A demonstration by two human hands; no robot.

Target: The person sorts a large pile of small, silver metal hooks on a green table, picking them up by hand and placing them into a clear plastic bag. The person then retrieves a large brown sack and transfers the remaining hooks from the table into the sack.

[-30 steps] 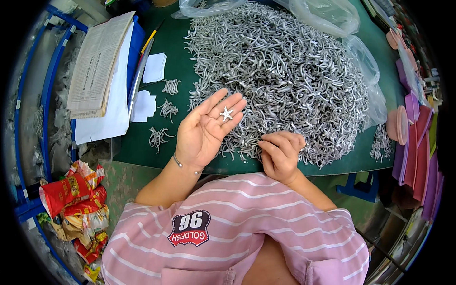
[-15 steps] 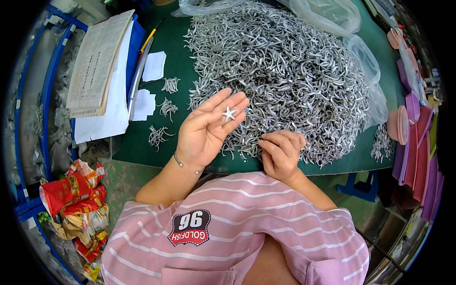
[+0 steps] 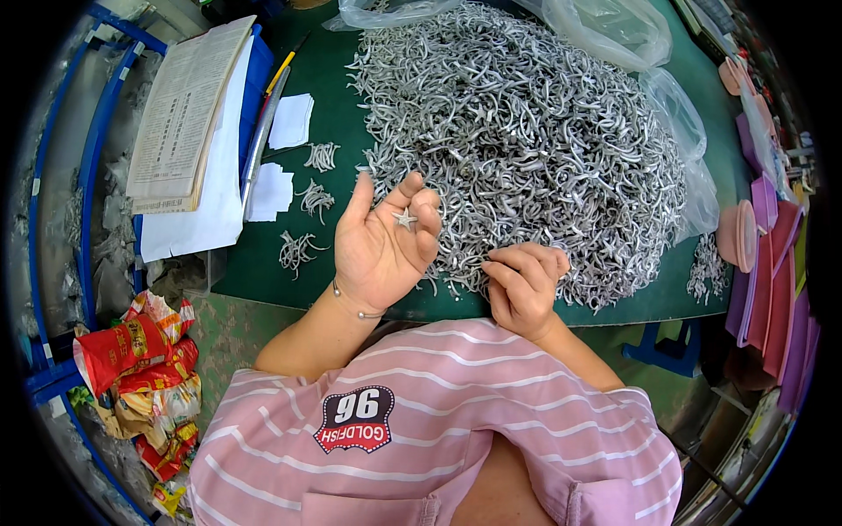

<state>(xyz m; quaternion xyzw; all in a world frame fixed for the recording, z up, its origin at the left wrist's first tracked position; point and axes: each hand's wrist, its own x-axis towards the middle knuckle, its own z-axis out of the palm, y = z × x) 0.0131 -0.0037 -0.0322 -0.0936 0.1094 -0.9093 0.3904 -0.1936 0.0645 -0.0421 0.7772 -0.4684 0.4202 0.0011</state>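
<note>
My left hand (image 3: pixel 386 248) is palm up above the table's front edge. A small silver metal star (image 3: pixel 404 218) lies on its fingers, which curl up around it, while the thumb stands apart. My right hand (image 3: pixel 527 285) rests at the near edge of a large heap of small curved silver metal pieces (image 3: pixel 526 149). Its fingers are bent toward the thumb; whatever they pinch, if anything, is hidden.
Three little piles of silver pieces (image 3: pixel 316 198) lie on the green table (image 3: pixel 338 114), left of the heap. Beyond them are white paper slips (image 3: pixel 270 191) and a newspaper (image 3: pixel 189 114). Clear plastic bags (image 3: pixel 605 31) edge the heap; a pink cup (image 3: pixel 737 235) stands right.
My left hand has drawn back slightly to the left. Its fingers have curled in around the star and the thumb has lifted away. The right hand stays almost in place.
</note>
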